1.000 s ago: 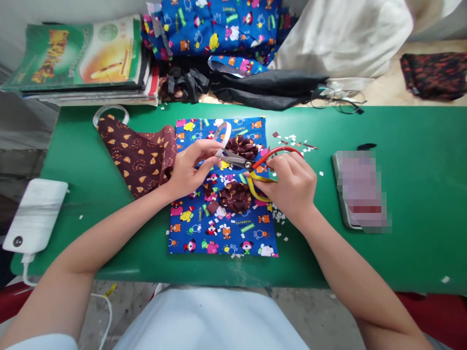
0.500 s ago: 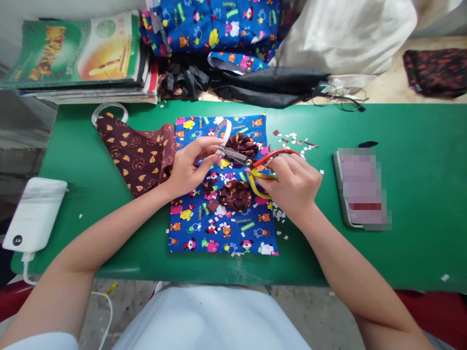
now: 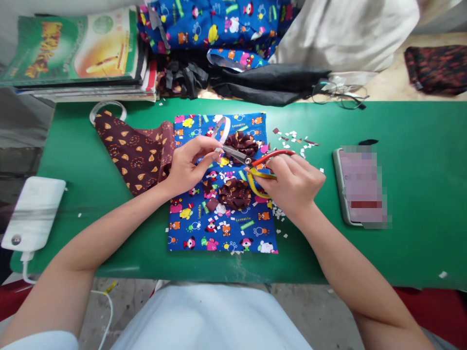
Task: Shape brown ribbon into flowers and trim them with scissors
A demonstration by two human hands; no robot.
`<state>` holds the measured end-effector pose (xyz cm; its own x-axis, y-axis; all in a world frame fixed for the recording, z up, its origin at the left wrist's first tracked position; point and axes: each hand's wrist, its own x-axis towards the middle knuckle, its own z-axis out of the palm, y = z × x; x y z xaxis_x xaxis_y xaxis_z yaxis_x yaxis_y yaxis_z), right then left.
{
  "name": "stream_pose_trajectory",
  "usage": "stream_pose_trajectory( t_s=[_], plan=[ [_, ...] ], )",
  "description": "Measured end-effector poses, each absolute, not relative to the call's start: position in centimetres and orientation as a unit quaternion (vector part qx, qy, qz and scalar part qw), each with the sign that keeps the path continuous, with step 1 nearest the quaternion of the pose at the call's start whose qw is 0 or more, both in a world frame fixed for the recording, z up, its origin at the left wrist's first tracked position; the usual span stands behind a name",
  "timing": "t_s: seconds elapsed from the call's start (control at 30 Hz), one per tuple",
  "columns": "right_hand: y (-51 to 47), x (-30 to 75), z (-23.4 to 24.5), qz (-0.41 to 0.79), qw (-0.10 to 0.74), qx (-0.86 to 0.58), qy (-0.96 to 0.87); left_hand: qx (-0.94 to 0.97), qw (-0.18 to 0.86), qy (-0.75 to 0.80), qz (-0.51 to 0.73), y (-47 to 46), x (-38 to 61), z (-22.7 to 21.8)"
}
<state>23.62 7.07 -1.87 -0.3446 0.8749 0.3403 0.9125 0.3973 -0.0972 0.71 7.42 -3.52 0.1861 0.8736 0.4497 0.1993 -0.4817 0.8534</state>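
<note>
My left hand (image 3: 191, 163) pinches a curled white strip (image 3: 225, 130) between thumb and fingers; the strip loops up above the fingertips. In my right hand (image 3: 294, 182) is a pair of scissors (image 3: 248, 161) with red and yellow handles, its blades pointing left to the left fingertips. Under both hands lies a blue cloth (image 3: 215, 240) printed with cartoon animals. Two bunches of brown patterned fabric pieces rest on it, an upper bunch (image 3: 241, 143) behind the scissors and a lower bunch (image 3: 234, 194). Small white snippets (image 3: 279, 213) are scattered on and beside the cloth.
Brown patterned fabric (image 3: 136, 158) and a white ring (image 3: 108, 111) lie left of the cloth. A white power bank (image 3: 34, 211) sits at the left, a phone (image 3: 361, 187) at the right. Books (image 3: 78, 48), glasses (image 3: 339, 95) and folded fabrics (image 3: 219, 26) line the back.
The scissor blades look closer together at the left fingertips. Both hands stay in nearly the same place, and the white strip is still pinched. The view has shifted slightly.
</note>
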Motion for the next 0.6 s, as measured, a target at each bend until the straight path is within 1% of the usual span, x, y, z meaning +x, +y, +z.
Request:
stream_pose_trajectory(
  t_s=[0.17, 0.33, 0.4, 0.47, 0.6],
  plan=[
    [7.3, 23.7, -2.7, -0.105, 0.225, -0.517, -0.819, 0.724, 0.292, 0.380, 0.496, 7.7, 0.4, -3.9],
    [7.4, 23.8, -3.1, -0.083, 0.254, -0.541, -0.798, 0.741, 0.140, 0.427, 0.499, 7.3, 0.4, -4.1],
    [7.5, 24.0, -3.0, -0.073, 0.261, -0.566, -0.779, 0.740, 0.096, 0.452, 0.489, 7.1, 0.5, -4.2],
    [7.8, 24.2, -2.9, -0.062, 0.259, -0.591, -0.762, 0.738, 0.086, 0.483, 0.463, 7.1, 0.7, -4.2],
    [8.6, 24.9, -2.7, -0.022, 0.250, -0.627, -0.737, 0.742, 0.110, 0.522, 0.407, 7.3, 0.8, -4.2]
  ],
)
